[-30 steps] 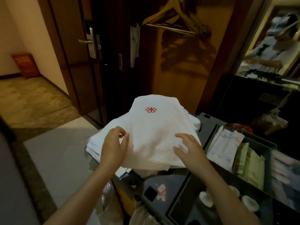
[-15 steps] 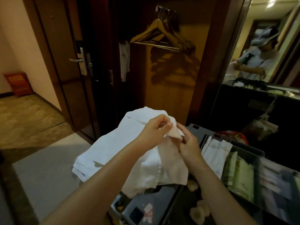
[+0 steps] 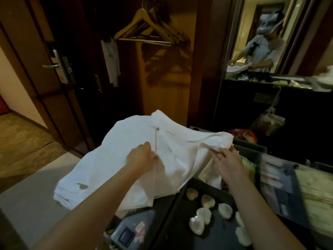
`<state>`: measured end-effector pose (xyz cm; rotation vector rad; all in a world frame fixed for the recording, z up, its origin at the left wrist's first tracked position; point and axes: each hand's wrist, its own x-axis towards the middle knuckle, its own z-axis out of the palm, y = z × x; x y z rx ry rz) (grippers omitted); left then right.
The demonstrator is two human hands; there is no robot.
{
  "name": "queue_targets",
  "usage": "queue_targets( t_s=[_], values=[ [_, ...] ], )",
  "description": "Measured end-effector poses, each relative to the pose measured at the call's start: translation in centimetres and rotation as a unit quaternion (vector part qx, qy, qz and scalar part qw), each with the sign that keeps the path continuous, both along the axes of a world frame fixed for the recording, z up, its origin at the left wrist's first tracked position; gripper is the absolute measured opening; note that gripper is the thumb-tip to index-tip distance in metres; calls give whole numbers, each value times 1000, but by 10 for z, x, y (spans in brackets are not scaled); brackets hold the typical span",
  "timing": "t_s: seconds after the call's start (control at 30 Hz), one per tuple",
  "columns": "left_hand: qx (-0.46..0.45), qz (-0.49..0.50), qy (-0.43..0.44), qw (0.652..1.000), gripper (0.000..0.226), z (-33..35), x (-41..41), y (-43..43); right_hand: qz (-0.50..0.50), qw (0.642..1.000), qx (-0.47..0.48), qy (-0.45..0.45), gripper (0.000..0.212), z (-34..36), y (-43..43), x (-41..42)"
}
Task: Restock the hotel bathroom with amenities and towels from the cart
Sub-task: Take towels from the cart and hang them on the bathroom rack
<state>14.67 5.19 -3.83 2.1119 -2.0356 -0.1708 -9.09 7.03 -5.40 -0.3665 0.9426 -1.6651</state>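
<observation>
We see white towels [image 3: 100,168] rumpled at centre frame, the top layer lifted and creased; small round white amenities [image 3: 203,214] lie in the dark cart [image 3: 171,233], lower right.

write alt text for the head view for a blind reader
The left hand and right hand pinch a white cloth towel on a dark grey plastic cart. Small round white packets lie in its tray; wooden hangers hang behind.
</observation>
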Motion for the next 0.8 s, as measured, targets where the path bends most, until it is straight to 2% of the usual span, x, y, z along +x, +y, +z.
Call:
queue_targets(
  t_s=[0.1, 0.2, 0.3, 0.37, 0.43, 0.53, 0.6, 0.67, 0.73, 0.8],
  values=[
    [-16, 17, -62, 998, 24, -5, -12, -7, 15, 997, 22, 70, 48, -12, 4, -12],
    [-21, 0, -121, 992, 23, -3, -14, -12, 13, 987, 68, 146, 47, -27, 3, -21],
    [-18, -18, -130, 991, 23, 0, -14, -13, 39, 970, 95, 220, 53, -37, 0, -27],
    [-15, -3, -56, 998, 23, 3, -12, -16, 56, 957, 108, 263, 54, -38, -2, -28],
    [-19, 18, 64, 998, 22, 9, -9, -22, 64, 935, 127, 326, 55, -37, -5, -28],
    [-34, 17, 241, 970, 32, 22, -12, -33, 80, 899, 140, 406, 57, -36, -6, -24],
    [-28, 16, 317, 948, 35, 29, -19, -36, 91, 889, 134, 429, 60, -33, -5, -22],
    [-3, 14, 340, 940, 35, 27, -25, -38, 80, 889, 110, 437, 62, -28, 0, -20],
    [30, 12, 324, 946, 35, 16, -25, -38, 41, 886, 86, 453, 67, -23, 6, -18],
    [61, 14, 312, 948, 29, 5, -23, -35, 2, 867, 62, 495, 66, -15, 15, -13]
  ],
)
